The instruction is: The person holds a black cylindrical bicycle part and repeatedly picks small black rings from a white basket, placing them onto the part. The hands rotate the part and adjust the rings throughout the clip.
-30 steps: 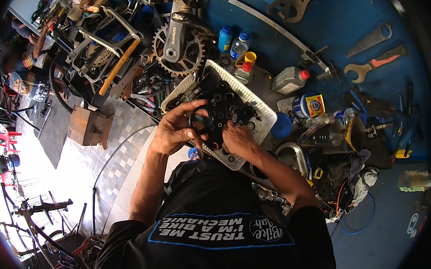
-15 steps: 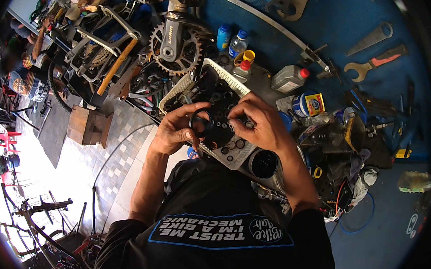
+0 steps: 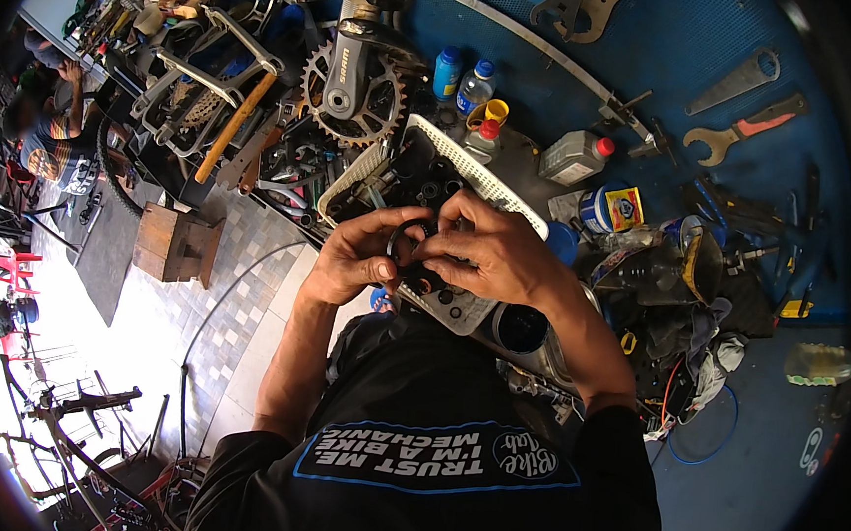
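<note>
My left hand (image 3: 352, 260) holds a thin black ring (image 3: 395, 243) upright between thumb and fingers. My right hand (image 3: 493, 253) is closed, its fingertips meeting the ring's right side; whether they also pinch a small part is hidden. Both hands are over a cream plastic basket (image 3: 478, 175) of dark small parts. Several small rings (image 3: 456, 312) lie in its near end, below my right fingers. My hands cover much of the basket's middle.
A crankset with a toothed chainring (image 3: 356, 98) stands beyond the basket. Bottles, including a grey one with a red cap (image 3: 576, 158), stand to the right. A dark round container (image 3: 521, 327) is close to the basket's near right corner. Another person (image 3: 65, 132) is far left.
My right hand has moved left, from over the basket to the black ring. My left hand has shifted slightly right, still holding the ring. The far person's arm has moved.
</note>
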Motion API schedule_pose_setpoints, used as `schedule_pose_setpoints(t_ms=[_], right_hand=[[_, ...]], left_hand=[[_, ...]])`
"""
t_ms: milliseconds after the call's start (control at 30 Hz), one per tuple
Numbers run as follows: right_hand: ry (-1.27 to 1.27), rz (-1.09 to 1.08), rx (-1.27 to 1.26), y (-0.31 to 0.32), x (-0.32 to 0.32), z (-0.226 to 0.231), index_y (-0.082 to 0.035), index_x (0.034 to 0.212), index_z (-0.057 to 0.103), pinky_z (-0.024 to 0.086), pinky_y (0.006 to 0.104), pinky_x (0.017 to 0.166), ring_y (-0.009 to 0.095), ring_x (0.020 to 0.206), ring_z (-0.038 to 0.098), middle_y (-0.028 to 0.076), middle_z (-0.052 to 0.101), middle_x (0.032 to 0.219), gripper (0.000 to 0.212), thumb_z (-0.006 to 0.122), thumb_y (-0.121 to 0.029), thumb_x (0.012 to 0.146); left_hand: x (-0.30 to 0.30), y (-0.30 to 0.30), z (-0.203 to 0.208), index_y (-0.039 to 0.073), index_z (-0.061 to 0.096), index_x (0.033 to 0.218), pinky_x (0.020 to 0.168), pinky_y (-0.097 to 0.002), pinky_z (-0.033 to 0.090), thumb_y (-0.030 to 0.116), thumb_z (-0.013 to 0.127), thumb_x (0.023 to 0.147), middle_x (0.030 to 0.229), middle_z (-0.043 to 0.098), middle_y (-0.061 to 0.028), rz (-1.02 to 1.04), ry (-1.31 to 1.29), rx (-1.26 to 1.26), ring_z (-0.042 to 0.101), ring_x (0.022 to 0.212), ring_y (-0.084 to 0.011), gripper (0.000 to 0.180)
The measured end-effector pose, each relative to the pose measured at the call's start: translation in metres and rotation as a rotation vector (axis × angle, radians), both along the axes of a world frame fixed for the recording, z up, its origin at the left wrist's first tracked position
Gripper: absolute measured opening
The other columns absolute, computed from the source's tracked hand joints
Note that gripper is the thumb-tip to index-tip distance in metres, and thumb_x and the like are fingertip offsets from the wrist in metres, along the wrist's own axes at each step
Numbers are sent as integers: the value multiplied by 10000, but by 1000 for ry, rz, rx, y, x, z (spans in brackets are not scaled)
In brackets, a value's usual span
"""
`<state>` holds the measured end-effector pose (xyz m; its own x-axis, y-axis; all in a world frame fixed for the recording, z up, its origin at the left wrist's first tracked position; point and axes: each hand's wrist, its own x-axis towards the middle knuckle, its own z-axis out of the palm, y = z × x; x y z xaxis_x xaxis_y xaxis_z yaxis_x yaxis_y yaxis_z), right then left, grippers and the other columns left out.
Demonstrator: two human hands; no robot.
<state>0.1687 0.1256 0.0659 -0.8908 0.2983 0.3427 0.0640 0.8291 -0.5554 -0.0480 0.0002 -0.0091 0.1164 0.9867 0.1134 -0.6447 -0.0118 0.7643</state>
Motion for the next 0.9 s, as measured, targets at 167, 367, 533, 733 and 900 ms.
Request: schedule_pose_setpoints(t_ms=[167, 367, 533, 733, 900], right_hand=[[-23, -2, 10, 1, 1, 2, -223, 1037, 812, 595, 362, 668, 192, 788, 701, -17, 607, 1053, 188, 853, -246, 855], [-24, 1, 17, 1, 4, 8, -185, 1091, 834, 614, 307, 704, 147, 819, 688, -9, 615, 1036, 306, 875, -106, 798], [10, -15, 48, -3, 6, 10, -170, 1115, 824, 614, 299, 687, 141, 812, 693, 2, 622, 1071, 335, 847, -65, 798], [13, -43, 56, -10, 10, 18, -166, 1070, 782, 603, 339, 675, 178, 769, 711, 4, 613, 1112, 273, 833, -124, 806], [41, -32, 140, -11, 9, 13, -160, 1051, 776, 603, 344, 667, 177, 766, 714, 4, 613, 1123, 259, 836, -122, 802]], left_hand=[[0, 1, 0, -34, 521, 1532, 655, -245, 602, 241, 919, 840, 1249, 689, -94, -5, -1, -10, 637, 932, -122, 844], [1, 2, 3, -36, 518, 1531, 656, -245, 601, 247, 923, 834, 1267, 686, -99, -10, -18, -26, 636, 935, -134, 854], [2, 2, 3, -42, 508, 1536, 655, -241, 592, 251, 922, 836, 1279, 684, -100, -17, -31, -20, 627, 932, -134, 865], [2, 3, 7, -49, 500, 1541, 636, -239, 576, 271, 923, 832, 1265, 682, -89, -7, -25, -2, 615, 901, -128, 886], [3, 3, 6, -47, 498, 1544, 629, -238, 575, 285, 921, 832, 1268, 678, -87, -9, -17, 2, 618, 898, -127, 892]])
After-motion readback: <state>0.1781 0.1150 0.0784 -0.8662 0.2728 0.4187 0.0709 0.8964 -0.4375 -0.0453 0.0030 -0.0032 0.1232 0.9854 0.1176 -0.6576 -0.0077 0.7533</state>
